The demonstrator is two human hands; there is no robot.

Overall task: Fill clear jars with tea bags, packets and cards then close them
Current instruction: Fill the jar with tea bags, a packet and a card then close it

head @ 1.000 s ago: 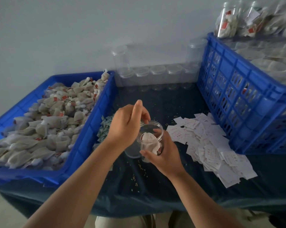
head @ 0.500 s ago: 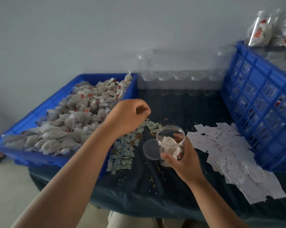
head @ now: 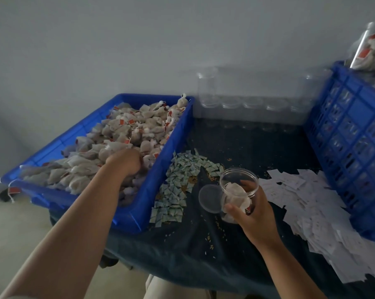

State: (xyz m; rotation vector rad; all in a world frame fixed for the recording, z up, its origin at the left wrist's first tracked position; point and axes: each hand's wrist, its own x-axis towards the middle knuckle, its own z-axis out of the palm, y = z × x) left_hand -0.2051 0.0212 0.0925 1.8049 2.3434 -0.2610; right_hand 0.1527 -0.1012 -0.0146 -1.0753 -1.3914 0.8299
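Dim, flat, bluish light with soft, faint shadows. The picture is slightly blurred throughout, the edges bend from the wide lens, and the far clear jars point(head: 242, 102) look hazy.

left hand point(head: 126, 163) fingers hidden among tea bags point(head: 128, 130)

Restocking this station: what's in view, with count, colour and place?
blue tray: one, blue, at left
tea bags: many, beige, heaped in tray
packets: many, greenish, pile beside tray
lid: one, clear, left of jar
jar: one, clear, tea bags inside, in right hand
cards: many, white, spread at right
crate: one, blue, right edge
empty jars: a row, clear, at back
left hand: among tea bags, grip hidden
right hand: grips jar
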